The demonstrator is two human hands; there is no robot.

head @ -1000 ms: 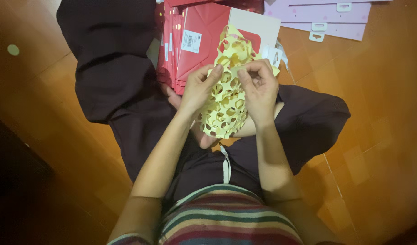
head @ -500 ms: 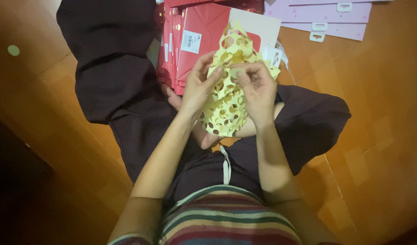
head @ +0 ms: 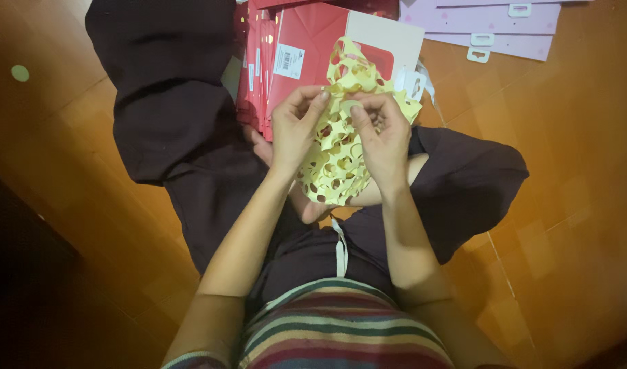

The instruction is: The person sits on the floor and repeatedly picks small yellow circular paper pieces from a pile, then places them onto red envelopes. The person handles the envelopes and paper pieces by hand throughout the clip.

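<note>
Both of my hands hold a pale yellow paper sheet (head: 337, 164) full of round punched holes, above my crossed legs. My left hand (head: 294, 130) pinches the sheet's left upper part with thumb and fingers. My right hand (head: 382, 137) grips its right upper part, fingers curled over the edge. The sheet's top is crumpled and rises between the two hands. Its lower part hangs down over my lap.
A stack of red flat cardboard packs (head: 307, 55) with white labels lies on my legs just beyond the hands. Pale purple cards (head: 491, 24) with hang tabs lie on the orange wooden floor (head: 573, 171) at the top right. Dark trousers (head: 170, 116) cover my legs.
My two hands have come closer together at the sheet's top, bunching the yellow paper between them. The sheet looks more crumpled than a second ago.
</note>
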